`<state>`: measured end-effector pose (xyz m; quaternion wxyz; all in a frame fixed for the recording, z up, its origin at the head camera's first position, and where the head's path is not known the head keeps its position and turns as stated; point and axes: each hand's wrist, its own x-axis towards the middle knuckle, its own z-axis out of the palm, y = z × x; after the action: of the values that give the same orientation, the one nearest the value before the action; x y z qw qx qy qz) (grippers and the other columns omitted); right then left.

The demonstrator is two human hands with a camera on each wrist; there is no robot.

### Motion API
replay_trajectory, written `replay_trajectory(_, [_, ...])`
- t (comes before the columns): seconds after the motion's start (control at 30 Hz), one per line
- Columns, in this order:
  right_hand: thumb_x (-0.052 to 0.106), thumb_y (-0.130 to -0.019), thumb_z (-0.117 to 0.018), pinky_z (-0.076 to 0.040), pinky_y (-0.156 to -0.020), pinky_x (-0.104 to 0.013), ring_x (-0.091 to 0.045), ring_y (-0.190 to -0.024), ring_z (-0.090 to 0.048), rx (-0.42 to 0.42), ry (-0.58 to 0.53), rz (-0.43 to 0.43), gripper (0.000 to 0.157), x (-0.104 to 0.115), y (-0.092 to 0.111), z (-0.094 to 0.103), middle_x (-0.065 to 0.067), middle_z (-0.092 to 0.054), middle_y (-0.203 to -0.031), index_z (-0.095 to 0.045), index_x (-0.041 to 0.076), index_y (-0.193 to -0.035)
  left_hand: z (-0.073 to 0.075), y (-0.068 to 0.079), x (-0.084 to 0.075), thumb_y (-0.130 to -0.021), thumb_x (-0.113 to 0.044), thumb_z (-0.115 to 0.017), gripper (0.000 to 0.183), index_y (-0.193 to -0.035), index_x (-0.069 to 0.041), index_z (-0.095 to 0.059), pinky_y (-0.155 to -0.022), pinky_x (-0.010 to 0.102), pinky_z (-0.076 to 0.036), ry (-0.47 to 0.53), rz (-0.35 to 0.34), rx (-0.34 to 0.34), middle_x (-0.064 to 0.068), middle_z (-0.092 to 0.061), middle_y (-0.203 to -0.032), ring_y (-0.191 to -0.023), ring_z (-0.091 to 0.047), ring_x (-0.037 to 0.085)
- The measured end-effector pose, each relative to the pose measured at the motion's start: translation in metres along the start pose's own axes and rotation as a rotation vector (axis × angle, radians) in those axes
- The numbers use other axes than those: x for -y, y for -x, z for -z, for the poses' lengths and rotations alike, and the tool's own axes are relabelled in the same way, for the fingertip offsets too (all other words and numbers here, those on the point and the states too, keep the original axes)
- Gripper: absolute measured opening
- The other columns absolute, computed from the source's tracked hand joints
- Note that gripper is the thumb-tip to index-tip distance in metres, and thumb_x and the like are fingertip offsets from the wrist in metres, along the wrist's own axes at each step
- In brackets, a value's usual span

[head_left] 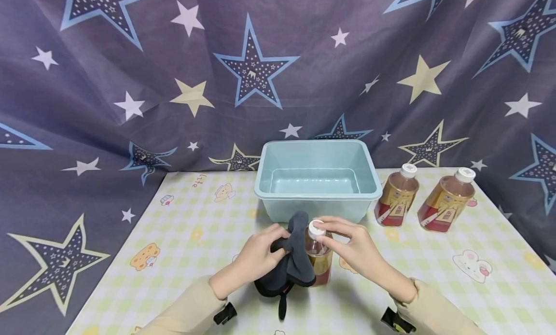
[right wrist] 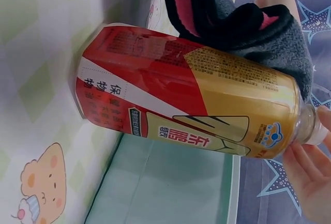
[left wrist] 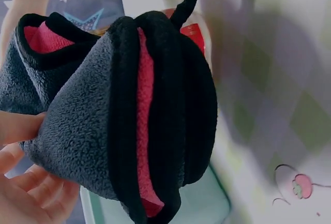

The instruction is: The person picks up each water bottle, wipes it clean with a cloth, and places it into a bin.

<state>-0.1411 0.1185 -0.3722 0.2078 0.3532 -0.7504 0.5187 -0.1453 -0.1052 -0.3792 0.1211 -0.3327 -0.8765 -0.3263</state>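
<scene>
My left hand (head_left: 261,250) pinches a folded dark grey cloth (head_left: 284,267) with black edging, a pink-red inner side and a hanging loop. In the left wrist view the cloth (left wrist: 83,110) bunches in front of the fingers. Against the side of a drink bottle (head_left: 320,265) the cloth rests. The bottle stands upright on the table, its red and gold label (right wrist: 176,89) plain in the right wrist view. My right hand (head_left: 354,241) grips the white cap (head_left: 316,228) between thumb and fingers.
A light blue plastic basin (head_left: 317,204) stands just behind the hands. Right of it are two similar capped bottles (head_left: 396,196) (head_left: 447,200). A checked cloth with cartoon prints (head_left: 195,248) covers the table, and a starry curtain (head_left: 165,108) hangs behind.
</scene>
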Motion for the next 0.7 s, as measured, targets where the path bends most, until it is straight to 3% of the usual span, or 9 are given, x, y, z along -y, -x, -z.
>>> replay_trajectory(0.17, [-0.002, -0.074, -0.066, -0.045, -0.081, -0.021, -0.015, -0.099, -0.058, 0.016, -0.007, -0.013, 0.026, 0.002, 0.0, 0.001, -0.011, -0.061, -0.106, -0.066, 0.001, -0.1, -0.006, 0.003, 0.002, -0.067, 0.003, -0.064, 0.024, -0.087, -0.009, -0.059, -0.069, 0.029, -0.045, -0.044, -0.002, -0.013, -0.001, -0.056, -0.086, -0.077, -0.055, 0.013])
replay_trajectory(0.37, [-0.004, -0.073, -0.066, -0.045, -0.081, -0.021, -0.016, -0.099, -0.058, 0.011, -0.016, 0.004, 0.027, 0.001, 0.0, 0.001, -0.012, -0.061, -0.106, -0.066, 0.0, -0.1, -0.017, 0.009, 0.009, -0.069, 0.0, -0.064, 0.021, -0.085, -0.011, -0.057, -0.07, 0.029, -0.045, -0.075, 0.029, 0.017, -0.002, -0.054, -0.084, -0.079, -0.055, 0.014])
replay_trajectory(0.7, [-0.006, -0.071, -0.066, -0.045, -0.079, -0.02, -0.017, -0.098, -0.058, -0.003, -0.002, 0.0, 0.028, -0.002, 0.001, 0.0, -0.012, -0.061, -0.106, -0.065, 0.0, -0.099, -0.037, 0.017, 0.024, -0.07, -0.001, -0.062, 0.02, -0.082, -0.013, -0.052, -0.054, 0.02, -0.032, -0.107, 0.086, 0.153, -0.007, -0.046, -0.074, -0.061, -0.039, 0.008])
